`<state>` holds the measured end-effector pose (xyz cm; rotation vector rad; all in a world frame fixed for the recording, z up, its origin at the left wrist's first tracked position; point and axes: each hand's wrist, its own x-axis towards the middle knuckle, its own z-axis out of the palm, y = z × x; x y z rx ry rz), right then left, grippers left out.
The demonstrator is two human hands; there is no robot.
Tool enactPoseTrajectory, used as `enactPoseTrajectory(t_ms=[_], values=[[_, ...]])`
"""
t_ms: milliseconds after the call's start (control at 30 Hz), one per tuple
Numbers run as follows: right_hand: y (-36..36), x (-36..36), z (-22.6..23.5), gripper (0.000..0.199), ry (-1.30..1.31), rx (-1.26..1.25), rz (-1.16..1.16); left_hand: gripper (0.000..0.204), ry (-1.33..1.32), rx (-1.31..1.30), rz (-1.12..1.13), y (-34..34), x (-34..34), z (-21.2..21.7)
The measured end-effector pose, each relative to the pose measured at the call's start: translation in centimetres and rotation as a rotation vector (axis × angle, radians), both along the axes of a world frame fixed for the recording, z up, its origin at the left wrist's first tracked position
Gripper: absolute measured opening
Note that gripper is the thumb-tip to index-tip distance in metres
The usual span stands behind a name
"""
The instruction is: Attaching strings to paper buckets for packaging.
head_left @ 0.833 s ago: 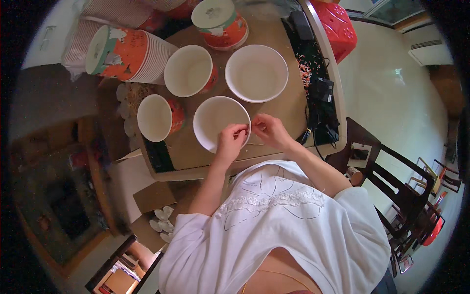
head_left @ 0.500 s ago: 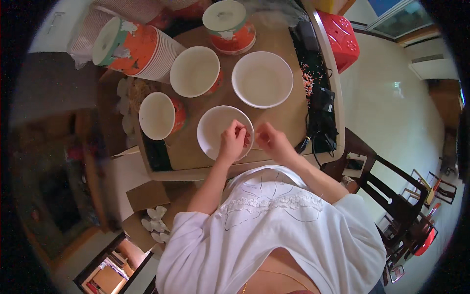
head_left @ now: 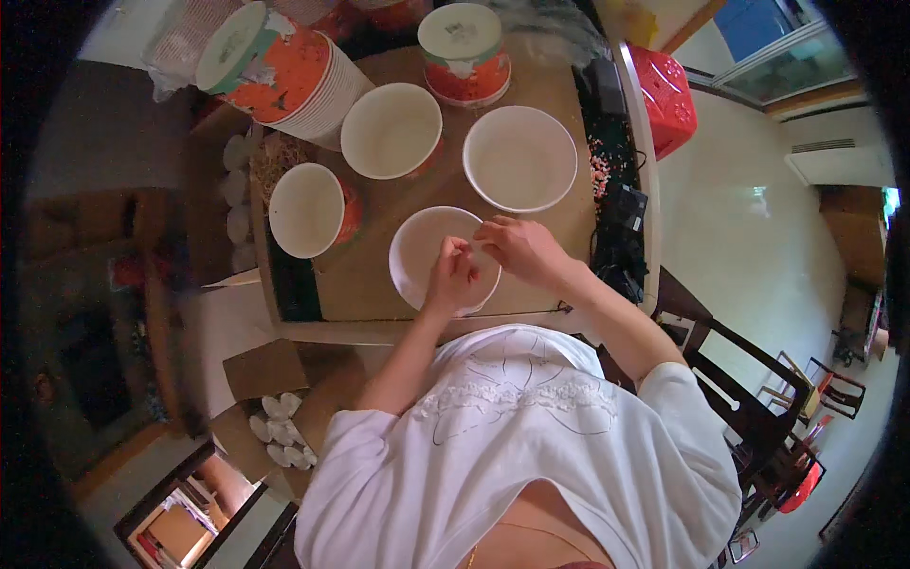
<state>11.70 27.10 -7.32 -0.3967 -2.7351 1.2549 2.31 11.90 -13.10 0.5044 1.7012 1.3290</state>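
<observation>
Both hands are together over a white paper bowl (head_left: 417, 248) at the table's near edge. My left hand (head_left: 453, 277) has its fingers curled in a pinch above the bowl's opening. Thumb and fingertips of my right hand (head_left: 521, 249) are pressed together at the bowl's right rim, close to the left fingertips. Whatever lies between the fingers is too small to make out. Behind stands a wider white bowl (head_left: 520, 159). To the left are two open paper tubs with orange sides, one farther back (head_left: 391, 131) and one nearer (head_left: 306, 211).
A tilted stack of orange and white tubs (head_left: 303, 85) and an upturned tub (head_left: 463, 52) stand at the back. Black cables and adapters (head_left: 624, 213) and small pale beads (head_left: 599, 171) line the right edge, beside a red stool (head_left: 664, 100). A cardboard box (head_left: 265, 370) sits lower left.
My right hand has moved left and slightly away from me, over the bowl's rim to the left fingertips. The left hand stays pinched above the bowl. The view has shifted a little.
</observation>
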Motion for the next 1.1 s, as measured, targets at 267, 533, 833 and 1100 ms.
enactPoseTrajectory(t_ms=[267,533,833,1100], values=[[0.2,-1.0,-2.0,0.006,-0.106,-0.052,-0.012,0.014,0.241,0.073,0.05,-0.4,0.3,1.3],[0.5,-1.4,-1.4,0.01,-0.073,-0.312,-0.123,0.03,0.981,0.109,-0.25,-1.0,0.1,2.6],[1.1,-1.1,-1.9,0.011,-0.206,-0.139,-0.011,0.03,1.449,-0.066,-0.369,0.1,0.9,3.0],[-0.2,-0.2,-2.0,0.006,0.048,-0.043,-0.049,0.008,1.393,-0.122,-0.402,0.4,0.5,2.4]])
